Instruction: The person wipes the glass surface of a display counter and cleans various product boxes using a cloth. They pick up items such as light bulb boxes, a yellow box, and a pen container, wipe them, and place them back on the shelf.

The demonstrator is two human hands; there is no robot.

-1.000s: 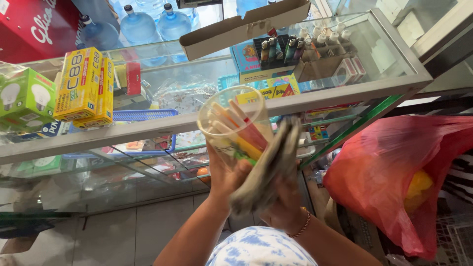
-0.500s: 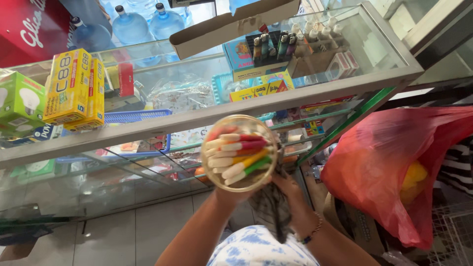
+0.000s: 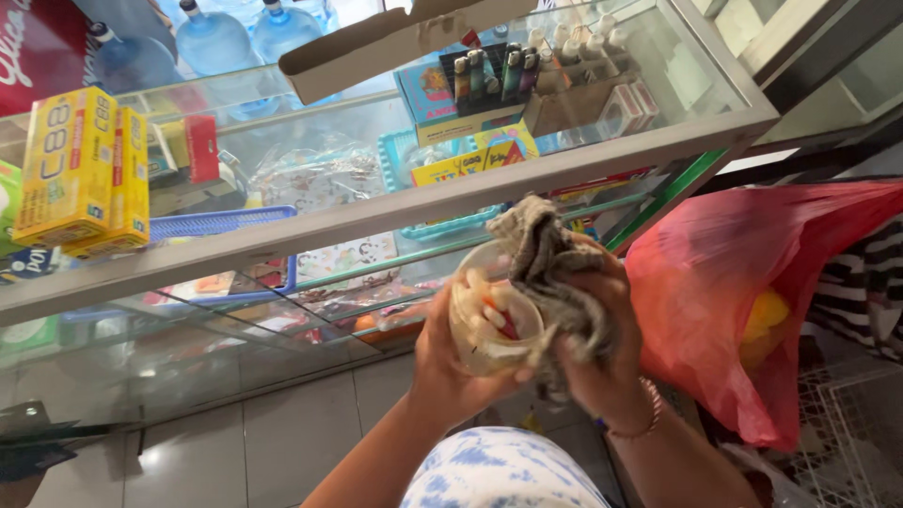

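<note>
My left hand (image 3: 451,362) grips a clear plastic cup (image 3: 489,325) from below; the cup holds several coloured sticks, red and pale ones showing. My right hand (image 3: 602,348) is closed around a grey-brown cloth (image 3: 546,254), which presses against the cup's right side and rim and hides part of it. Both hands are raised in front of a glass display counter (image 3: 395,212).
On the counter top stand yellow boxes (image 3: 85,169), a long cardboard box (image 3: 395,42) and a rack of lighters (image 3: 494,75). Water bottles (image 3: 221,42) sit behind. A red plastic bag (image 3: 743,292) hangs right, a white wire rack (image 3: 847,433) below it. Tiled floor (image 3: 216,452) lies lower left.
The cup has tilted from mouth facing me to lying on its side. The cloth, hanging below the cup before, now comes up over the cup's right side in my right hand.
</note>
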